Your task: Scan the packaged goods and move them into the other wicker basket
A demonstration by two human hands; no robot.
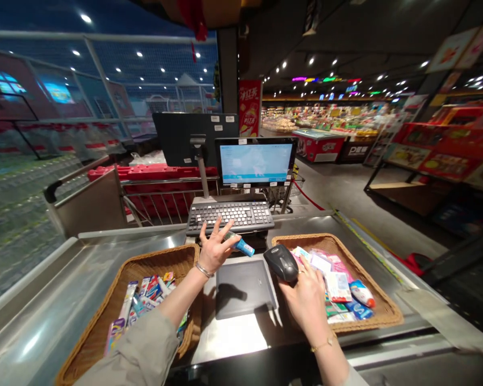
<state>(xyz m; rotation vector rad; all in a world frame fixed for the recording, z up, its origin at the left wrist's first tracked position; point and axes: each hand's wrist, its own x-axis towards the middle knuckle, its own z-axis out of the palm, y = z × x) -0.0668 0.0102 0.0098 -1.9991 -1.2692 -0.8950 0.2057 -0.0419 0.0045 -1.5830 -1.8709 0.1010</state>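
My left hand [214, 247] is raised over the counter just in front of the keyboard [230, 216]. It pinches a small blue tube [241, 245] while its other fingers spread upward. My right hand [306, 300] grips a black handheld barcode scanner [280, 261], whose head points toward the tube. Below both hands lies a dark flat scanner pad [243, 287] set in the steel counter [56, 300].
A wicker basket [104, 316] on the left holds several toothbrush and toothpaste packs. A wicker basket [380, 300] on the right holds several small packs. A till screen [255, 161] stands behind the keyboard. Red shopping carts [153, 185] and shop shelves [443, 150] lie beyond.
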